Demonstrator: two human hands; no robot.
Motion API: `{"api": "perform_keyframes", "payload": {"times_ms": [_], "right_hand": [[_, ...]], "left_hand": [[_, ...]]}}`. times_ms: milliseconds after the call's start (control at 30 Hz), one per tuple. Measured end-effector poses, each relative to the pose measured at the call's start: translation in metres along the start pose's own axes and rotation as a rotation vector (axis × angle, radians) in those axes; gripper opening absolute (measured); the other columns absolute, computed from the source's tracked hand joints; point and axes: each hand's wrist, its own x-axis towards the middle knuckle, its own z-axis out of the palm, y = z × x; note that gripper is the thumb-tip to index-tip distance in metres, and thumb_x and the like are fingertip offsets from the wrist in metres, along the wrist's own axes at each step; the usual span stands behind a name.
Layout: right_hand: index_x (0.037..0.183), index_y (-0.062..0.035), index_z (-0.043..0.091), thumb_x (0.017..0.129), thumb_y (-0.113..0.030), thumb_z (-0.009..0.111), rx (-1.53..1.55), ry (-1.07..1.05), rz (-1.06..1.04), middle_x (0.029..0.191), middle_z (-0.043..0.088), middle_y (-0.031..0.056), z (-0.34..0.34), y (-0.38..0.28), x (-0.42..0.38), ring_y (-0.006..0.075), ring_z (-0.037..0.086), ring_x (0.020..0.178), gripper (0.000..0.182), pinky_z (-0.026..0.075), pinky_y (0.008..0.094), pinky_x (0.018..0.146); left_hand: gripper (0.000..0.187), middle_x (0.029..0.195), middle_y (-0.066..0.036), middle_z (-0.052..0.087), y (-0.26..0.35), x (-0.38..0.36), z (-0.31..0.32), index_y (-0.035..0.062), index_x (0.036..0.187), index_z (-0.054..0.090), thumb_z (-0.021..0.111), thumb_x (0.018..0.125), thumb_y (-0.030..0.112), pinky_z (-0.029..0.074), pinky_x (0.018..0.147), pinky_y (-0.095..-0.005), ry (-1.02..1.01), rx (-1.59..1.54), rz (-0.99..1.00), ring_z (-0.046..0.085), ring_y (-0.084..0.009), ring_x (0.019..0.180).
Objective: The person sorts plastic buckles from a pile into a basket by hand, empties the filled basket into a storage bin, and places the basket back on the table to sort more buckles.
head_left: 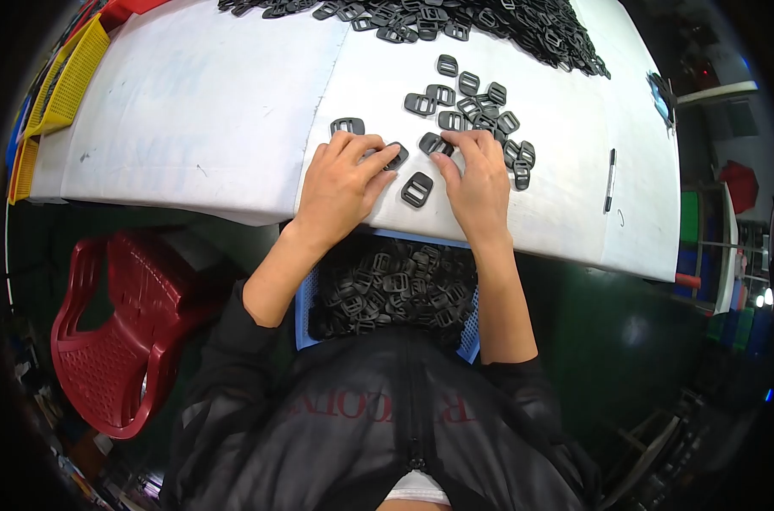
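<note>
My left hand point(342, 181) is over the white table near its front edge. Its thumb and fingertips close on a black plastic strap buckle point(399, 157), partly hidden under the fingers. Another buckle point(348, 126) lies just beyond these fingers. My right hand point(479, 180) pinches a second black buckle point(434, 144) between thumb and forefinger, low against the tabletop. Between the hands, nearer to me, a single buckle point(417, 190) lies flat. A loose group of buckles point(452, 121) spreads beyond and to the right of my right hand.
A large heap of buckles point(523, 30) covers the table's far side. Below the front edge, a blue basket point(302, 311) holds many more. A pen point(611, 180) lies at the right. A red plastic chair point(135, 319) stands at lower left, yellow baskets point(76, 77) at the left.
</note>
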Motion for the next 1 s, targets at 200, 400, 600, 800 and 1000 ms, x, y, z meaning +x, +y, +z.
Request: {"api": "perform_keyframes", "payload": {"times_ms": [200,400,600,800,1000], "right_hand": [[0.099,-0.0069,0.066,0.076,-0.004,0.070,0.091,-0.063,-0.021,0.094,0.059,0.0088,-0.005,-0.002,0.002,0.0255,0.059,0.084,0.023,0.048,0.0358,0.069],[0.100,-0.0088,0.067,0.076,-0.010,0.072,0.081,-0.079,-0.152,0.100,0.059,0.0062,-0.025,-0.018,-0.024,0.0236,0.058,0.083,0.024,0.047,0.0360,0.071],[0.090,-0.0093,0.070,0.077,-0.018,0.073,0.082,-0.085,-0.181,0.095,0.061,0.0043,-0.022,-0.016,-0.032,0.0219,0.056,0.082,0.016,0.044,0.0347,0.072],[0.089,-0.0116,0.070,0.079,-0.017,0.071,-0.196,0.050,-0.334,0.090,0.065,-0.0007,-0.009,0.029,0.037,0.0194,0.056,0.085,0.012,0.040,0.0358,0.076],[0.090,-0.0130,0.073,0.082,-0.019,0.069,-0.051,-0.102,-0.186,0.080,0.067,0.0010,-0.015,0.029,0.046,0.0220,0.058,0.081,0.011,0.040,0.0381,0.076]], "left_hand": [[0.033,0.101,-0.002,0.062,0.004,0.001,-0.007,0.0091,0.107,0.068,0.073,0.075,0.013,0.046,0.078,-0.0352,-0.044,0.000,-0.027,0.055,-0.0221,0.089],[0.032,0.109,-0.002,0.063,-0.024,0.011,-0.014,0.0103,0.111,0.067,0.070,0.079,0.016,0.044,0.081,-0.0366,0.104,0.234,-0.055,0.056,-0.0236,0.098],[0.022,0.102,-0.003,0.065,-0.012,0.010,-0.018,0.0095,0.101,0.071,0.069,0.081,0.018,0.044,0.081,-0.0357,0.014,0.171,-0.109,0.056,-0.0229,0.097],[0.030,0.114,-0.005,0.064,-0.018,0.070,0.030,0.0077,0.108,0.068,0.069,0.080,0.020,0.045,0.088,-0.0359,-0.073,0.075,0.019,0.055,-0.0252,0.099],[0.027,0.104,-0.004,0.065,-0.025,0.062,0.015,0.0091,0.101,0.070,0.072,0.078,0.023,0.045,0.083,-0.0358,-0.177,0.059,-0.025,0.055,-0.0234,0.095]]}}
